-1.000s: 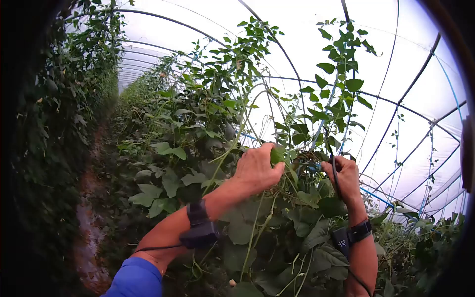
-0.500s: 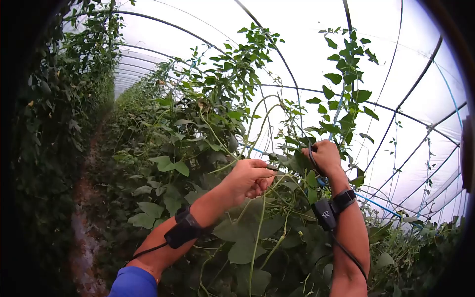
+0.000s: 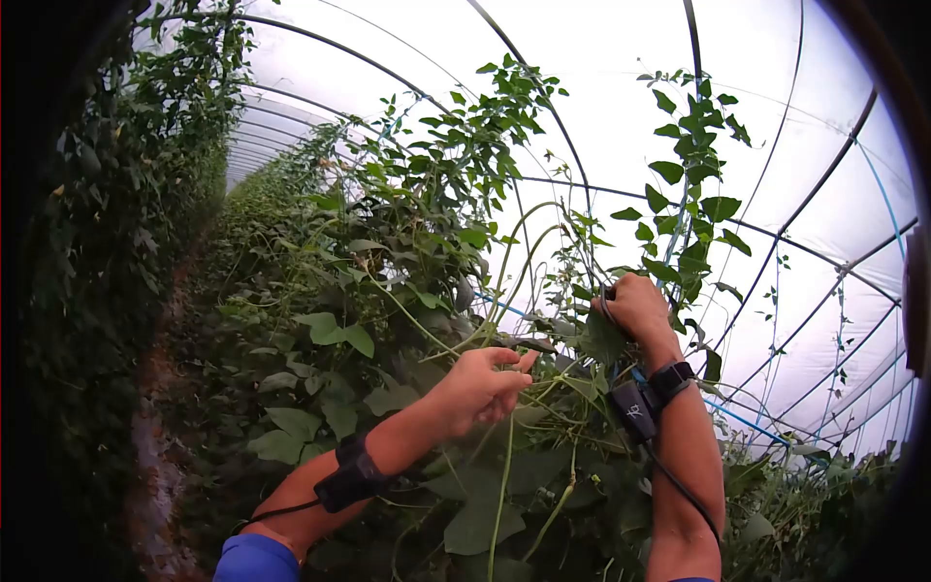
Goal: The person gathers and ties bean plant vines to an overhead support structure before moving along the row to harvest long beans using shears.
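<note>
My left hand (image 3: 477, 390) is at the middle of the view, its fingers curled together among the stems of a climbing plant; what they hold, if anything, is hidden. Long thin green pods (image 3: 502, 495) hang just below it. To the right and higher up, my right hand (image 3: 636, 308) is closed around a thin dark looped stem (image 3: 607, 299) beside a leaf. Pale green stems (image 3: 529, 257) arch up between the two hands. A black strap with a small device (image 3: 632, 411) sits on my right wrist, and another (image 3: 351, 475) on my left forearm.
Dense leafy plants (image 3: 320, 233) stand ahead and a tall leafy row (image 3: 126, 213) at the left. A narrow soil path (image 3: 165, 427) runs between them. Vines climb strings (image 3: 693, 184) at the right, near a blue line (image 3: 747, 422). Dark arched pipes (image 3: 815, 184) hold up white sheeting.
My left hand has moved slightly left and down. My right hand stays nearly in place, still closed. The arched stems and the upper vines sit a little lower in view.
</note>
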Tool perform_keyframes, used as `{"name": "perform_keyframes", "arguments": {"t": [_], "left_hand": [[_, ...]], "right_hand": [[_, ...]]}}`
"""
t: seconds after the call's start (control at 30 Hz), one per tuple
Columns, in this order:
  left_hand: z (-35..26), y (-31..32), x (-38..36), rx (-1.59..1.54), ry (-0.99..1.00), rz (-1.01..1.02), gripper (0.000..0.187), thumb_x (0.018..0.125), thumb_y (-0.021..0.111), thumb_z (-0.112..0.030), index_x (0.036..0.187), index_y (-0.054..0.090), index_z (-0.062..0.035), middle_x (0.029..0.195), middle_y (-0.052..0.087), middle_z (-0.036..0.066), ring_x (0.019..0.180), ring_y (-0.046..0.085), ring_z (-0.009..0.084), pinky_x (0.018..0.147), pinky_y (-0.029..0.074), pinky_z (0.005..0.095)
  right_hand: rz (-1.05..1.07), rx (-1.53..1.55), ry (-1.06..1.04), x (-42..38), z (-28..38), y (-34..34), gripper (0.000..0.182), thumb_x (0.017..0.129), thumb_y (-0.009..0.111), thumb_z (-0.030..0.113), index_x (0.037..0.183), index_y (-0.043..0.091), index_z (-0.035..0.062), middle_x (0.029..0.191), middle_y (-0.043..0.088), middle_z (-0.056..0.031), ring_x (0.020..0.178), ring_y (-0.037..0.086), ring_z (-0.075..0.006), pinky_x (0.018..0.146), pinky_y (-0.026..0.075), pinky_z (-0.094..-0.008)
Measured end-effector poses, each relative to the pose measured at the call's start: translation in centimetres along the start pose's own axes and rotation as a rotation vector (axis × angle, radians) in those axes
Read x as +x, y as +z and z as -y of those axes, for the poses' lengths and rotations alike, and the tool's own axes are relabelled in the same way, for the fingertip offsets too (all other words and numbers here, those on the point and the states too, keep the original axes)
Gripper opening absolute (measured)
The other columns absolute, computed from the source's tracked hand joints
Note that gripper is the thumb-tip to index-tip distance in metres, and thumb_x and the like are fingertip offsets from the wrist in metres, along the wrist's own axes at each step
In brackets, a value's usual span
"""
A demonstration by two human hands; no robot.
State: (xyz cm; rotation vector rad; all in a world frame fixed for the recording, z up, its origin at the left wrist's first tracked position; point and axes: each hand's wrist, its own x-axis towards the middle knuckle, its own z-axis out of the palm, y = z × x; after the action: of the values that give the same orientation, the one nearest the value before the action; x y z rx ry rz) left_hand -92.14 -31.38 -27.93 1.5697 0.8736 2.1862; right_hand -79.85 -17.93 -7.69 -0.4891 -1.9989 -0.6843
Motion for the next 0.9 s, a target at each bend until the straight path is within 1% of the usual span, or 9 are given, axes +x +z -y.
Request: {"name": "perform_keyframes", "arguments": {"t": [0.2,0.4,0.5,0.63,0.7,0.73,0.77,0.83,0.9], "left_hand": [[-0.2,0.6,-0.9,-0.001,0.013,0.007,0.059,0.082,0.067,-0.014,0.128,0.037,0.0084,0.057,0.053,0.004,0.041,0.048,0.0088,0.034,0.030,0.0198],[-0.5,0.7,-1.9,-0.049,0.024,0.023,0.059,0.083,0.066,-0.014,0.129,0.036,0.0067,0.059,0.053,0.004,0.044,0.049,0.0089,0.035,0.032,0.0203],[-0.5,0.9,-2.1,-0.064,0.029,0.071,0.058,0.084,0.066,-0.016,0.130,0.037,0.0043,0.062,0.055,0.004,0.046,0.050,0.0090,0.037,0.035,0.0210],[-0.6,1.4,-2.8,-0.045,0.046,0.104,0.064,0.084,0.068,-0.021,0.132,0.035,0.0040,0.068,0.060,0.007,0.051,0.055,0.0101,0.043,0.041,0.0220],[-0.9,1.8,-3.3,-0.036,0.046,0.105,0.063,0.084,0.068,-0.021,0.132,0.035,0.0036,0.070,0.061,0.008,0.053,0.056,0.0110,0.045,0.043,0.0223],[-1.0,2.1,-3.5,-0.032,0.043,0.118,0.063,0.085,0.067,-0.021,0.133,0.034,0.0032,0.073,0.062,0.009,0.056,0.058,0.0119,0.047,0.045,0.0226],[-1.0,2.3,-3.6,-0.026,0.039,0.111,0.063,0.085,0.067,-0.021,0.133,0.034,0.0032,0.073,0.062,0.009,0.056,0.058,0.0119,0.047,0.045,0.0226],[-1.1,3.1,-3.6,-0.071,0.063,0.139,0.063,0.085,0.066,-0.019,0.134,0.033,0.0022,0.079,0.064,0.010,0.063,0.062,0.0143,0.052,0.048,0.0244],[-1.9,3.9,-3.9,-0.119,0.073,0.151,0.060,0.087,0.064,-0.015,0.134,0.032,0.0013,0.090,0.064,0.014,0.078,0.064,0.0184,0.063,0.051,0.0274]], "right_hand": [[-0.179,-0.141,-0.221,-1.3,0.4,1.0,0.038,0.076,0.070,0.041,0.078,0.069,0.0033,0.082,0.067,-0.0176,0.079,0.065,-0.0346,0.071,0.053,-0.0431],[-0.362,0.323,-0.224,-5.4,-4.2,0.6,0.044,0.081,0.068,0.041,0.065,0.060,0.0002,0.055,0.055,-0.0167,0.049,0.054,-0.0321,0.051,0.042,-0.0395],[-0.514,0.566,-0.023,-6.9,-9.0,0.7,0.038,0.085,0.067,0.026,0.062,0.056,-0.0016,0.050,0.048,-0.0052,0.049,0.041,-0.0102,0.046,0.033,-0.0307],[-0.809,0.813,0.251,-7.4,-18.7,3.6,0.038,0.091,0.058,0.028,0.066,0.050,0.0008,0.054,0.045,-0.0027,0.051,0.037,-0.0103,0.048,0.032,-0.0308],[-0.887,0.748,0.349,-8.1,-22.2,5.0,0.035,0.093,0.055,0.029,0.071,0.051,0.0011,0.056,0.047,-0.0044,0.051,0.041,-0.0136,0.050,0.034,-0.0328],[-0.854,0.573,0.329,-7.9,-25.8,6.6,0.032,0.089,0.057,0.028,0.074,0.051,0.0001,0.059,0.053,-0.0117,0.053,0.052,-0.0263,0.053,0.040,-0.0394],[-0.849,0.582,0.332,-7.9,-26.7,7.5,0.032,0.089,0.057,0.028,0.074,0.051,0.0001,0.059,0.053,-0.0117,0.053,0.052,-0.0263,0.053,0.040,-0.0394],[-0.622,0.091,0.232,-8.4,-28.2,9.0,0.032,0.084,0.060,0.027,0.076,0.052,-0.0025,0.067,0.059,-0.0216,0.066,0.060,-0.0399,0.061,0.045,-0.0463],[-0.367,0.053,0.247,-8.6,-25.9,7.5,0.032,0.079,0.062,0.027,0.077,0.055,-0.0041,0.076,0.061,-0.0268,0.076,0.060,-0.0450,0.066,0.046,-0.0498]]}}
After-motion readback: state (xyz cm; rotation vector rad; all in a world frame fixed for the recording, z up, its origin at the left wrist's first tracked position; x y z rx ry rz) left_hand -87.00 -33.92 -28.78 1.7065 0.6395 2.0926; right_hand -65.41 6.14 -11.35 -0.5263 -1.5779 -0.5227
